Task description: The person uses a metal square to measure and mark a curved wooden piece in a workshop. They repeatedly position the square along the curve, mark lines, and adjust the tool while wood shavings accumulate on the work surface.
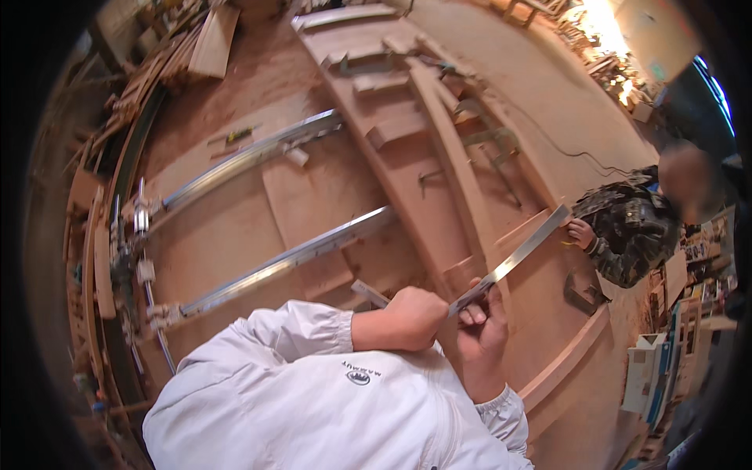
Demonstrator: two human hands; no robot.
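A long, flat metal strip, which looks like the blade of a carpenter's square [517, 258], slants from my hands up to the right. My left hand [411, 317] is closed in a fist at its near end. A short pale bar [370, 294] juts from behind that fist; my fingers hide whether it joins the blade. My right hand [482, 333] grips the blade a little farther along, with thumb and fingers wrapped around its edges. Beneath lies a large wooden frame [442, 149] of boards and rails. At the blade's far end is a co-worker's hand [580, 233].
Two metal bar clamps [290, 254] stretch left from the frame. Green clamps [493, 149] sit across its rails. A co-worker in a camouflage jacket [623, 227] is on the right. Wood offcuts [215, 39] pile up at the far left; a cable [572, 149] crosses the floor.
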